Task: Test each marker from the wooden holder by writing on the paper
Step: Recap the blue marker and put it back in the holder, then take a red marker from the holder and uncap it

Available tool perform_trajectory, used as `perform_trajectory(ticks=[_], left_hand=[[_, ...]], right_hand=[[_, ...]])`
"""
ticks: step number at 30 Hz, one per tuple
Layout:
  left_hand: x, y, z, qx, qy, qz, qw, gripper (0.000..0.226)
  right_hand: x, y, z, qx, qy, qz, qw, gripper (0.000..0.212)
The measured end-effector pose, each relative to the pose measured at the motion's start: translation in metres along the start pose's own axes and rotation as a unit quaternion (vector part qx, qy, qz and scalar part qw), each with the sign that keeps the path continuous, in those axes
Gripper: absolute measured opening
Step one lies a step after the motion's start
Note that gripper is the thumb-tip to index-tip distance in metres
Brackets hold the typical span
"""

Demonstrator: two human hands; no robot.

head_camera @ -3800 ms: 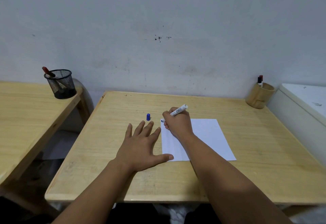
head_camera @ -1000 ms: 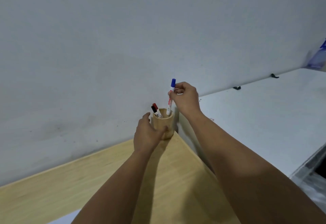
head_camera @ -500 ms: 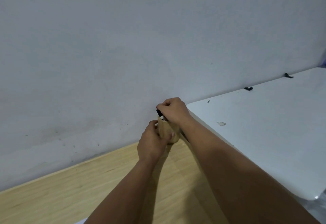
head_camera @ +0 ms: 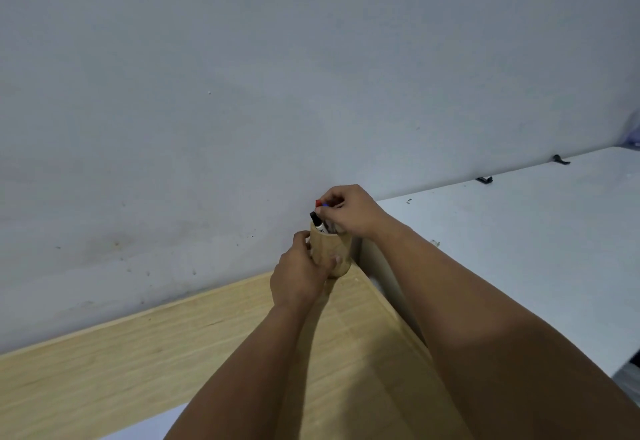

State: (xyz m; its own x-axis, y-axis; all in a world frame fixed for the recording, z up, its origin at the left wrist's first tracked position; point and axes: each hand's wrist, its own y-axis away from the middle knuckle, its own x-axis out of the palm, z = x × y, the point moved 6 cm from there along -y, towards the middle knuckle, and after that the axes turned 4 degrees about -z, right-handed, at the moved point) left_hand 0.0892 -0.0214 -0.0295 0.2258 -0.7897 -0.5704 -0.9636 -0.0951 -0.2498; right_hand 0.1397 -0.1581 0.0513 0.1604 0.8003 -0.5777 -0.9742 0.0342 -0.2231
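Note:
The wooden holder stands at the far right corner of the wooden table, against the wall. My left hand is wrapped around its left side. My right hand is over its mouth, fingertips pinched at a red cap and a blue cap; which of the two markers it grips I cannot tell. A black-capped marker leans out on the left of the holder. A corner of the white paper shows at the bottom edge.
A white cabinet top adjoins the table on the right, slightly higher, with two small dark clips near the wall. The grey wall rises directly behind the holder.
The blue marker, held above the holder a second ago, has gone down into it. My right hand stays on the marker tops and has lifted slightly; a red cap now shows. My left hand still holds the holder.

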Motion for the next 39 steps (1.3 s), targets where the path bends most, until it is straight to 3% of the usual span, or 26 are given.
perform_trajectory(ticks=[5, 7, 11, 15, 18, 20, 23, 26, 29, 31, 34, 35, 37, 39], left_hand=[[-0.005, 0.005, -0.008, 0.016, -0.001, 0.003, 1.000, 0.057], [-0.021, 0.009, -0.013, 0.023, -0.016, -0.012, 1.000, 0.062], [-0.075, 0.015, -0.026, 0.019, -0.040, -0.043, 0.998, 0.061], [-0.150, 0.039, -0.039, 0.034, -0.052, -0.066, 0.996, 0.045], [-0.214, 0.065, -0.036, 0.035, -0.066, -0.092, 0.993, 0.044], [-0.255, 0.082, -0.027, 0.019, -0.069, -0.104, 0.992, 0.050], [-0.304, 0.112, -0.011, 0.003, -0.048, -0.104, 0.993, 0.063], [-0.339, 0.143, 0.003, -0.003, -0.015, -0.076, 0.997, 0.058], [-0.363, 0.163, 0.019, -0.041, 0.016, -0.047, 0.998, 0.052], [-0.376, 0.173, 0.033, -0.098, 0.054, -0.041, 0.993, 0.047], [-0.407, 0.182, 0.057, -0.166, 0.103, -0.097, 0.976, 0.043], [-0.414, 0.185, 0.067, -0.171, 0.076, -0.099, 0.977, 0.044], [-0.420, 0.187, 0.086, -0.144, -0.091, -0.072, 0.983, 0.046], [-0.414, 0.191, 0.108, -0.112, -0.291, -0.024, 0.950, 0.046]], right_hand=[[-0.025, 0.009, 0.034, -0.068, -0.073, -0.133, 0.986, 0.007], [-0.041, 0.014, 0.059, -0.099, -0.095, -0.180, 0.974, 0.012], [-0.059, 0.039, 0.113, -0.137, -0.140, -0.204, 0.959, 0.017], [-0.037, 0.074, 0.143, -0.104, -0.092, -0.134, 0.981, 0.021], [0.001, 0.112, 0.156, -0.049, -0.095, -0.001, 0.994, 0.022], [0.028, 0.143, 0.171, -0.046, -0.094, 0.083, 0.991, 0.030], [0.063, 0.187, 0.202, -0.062, -0.122, 0.149, 0.979, 0.018], [0.094, 0.222, 0.230, -0.066, -0.159, 0.198, 0.965, 0.018], [0.120, 0.245, 0.248, -0.080, -0.162, 0.206, 0.962, 0.020], [0.130, 0.253, 0.256, -0.134, -0.127, 0.164, 0.969, 0.020], [0.139, 0.260, 0.260, -0.225, -0.036, 0.088, 0.970, 0.019], [0.140, 0.260, 0.257, -0.226, -0.030, 0.071, 0.971, 0.018], [0.141, 0.258, 0.246, -0.163, -0.079, 0.060, 0.982, 0.011], [0.147, 0.253, 0.231, -0.041, -0.188, 0.073, 0.979, 0.017]])
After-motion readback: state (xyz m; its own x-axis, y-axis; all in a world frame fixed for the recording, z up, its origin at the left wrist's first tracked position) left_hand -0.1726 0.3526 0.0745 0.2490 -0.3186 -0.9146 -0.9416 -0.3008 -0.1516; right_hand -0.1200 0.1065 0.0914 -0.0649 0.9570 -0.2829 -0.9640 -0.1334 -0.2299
